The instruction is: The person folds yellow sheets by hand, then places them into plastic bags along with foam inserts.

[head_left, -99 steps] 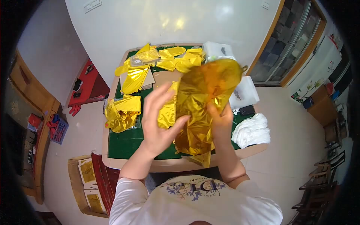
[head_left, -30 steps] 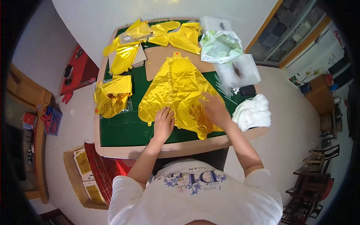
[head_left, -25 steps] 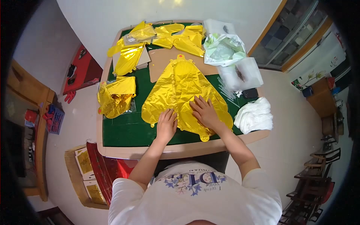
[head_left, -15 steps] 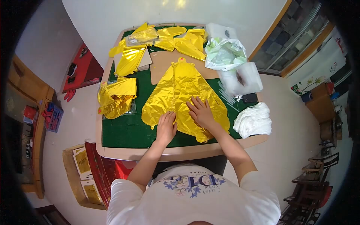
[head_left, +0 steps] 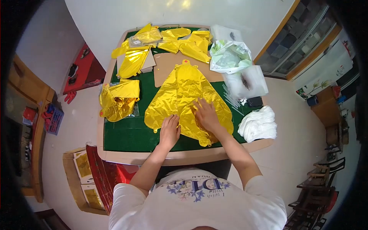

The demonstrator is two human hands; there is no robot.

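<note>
The big gold foil balloon is shiny, thin and crinkly, and it lies on a flat green felt table top that looks soft and dull. The brown cardboard sheet is matt, the clear plastic bags are glossy, and the white pile of cloth looks soft.

Foil balloon flat mid-table, both hands on its near edge: left hand, right hand. Crumpled foil off left, white stack right, plastic bags behind.

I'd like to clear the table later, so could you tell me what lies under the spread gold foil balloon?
The gold foil balloon lies flat on the green mat, its top over a cardboard sheet. Both hands, left and right, press it. Anything beneath its middle is covered.
</note>
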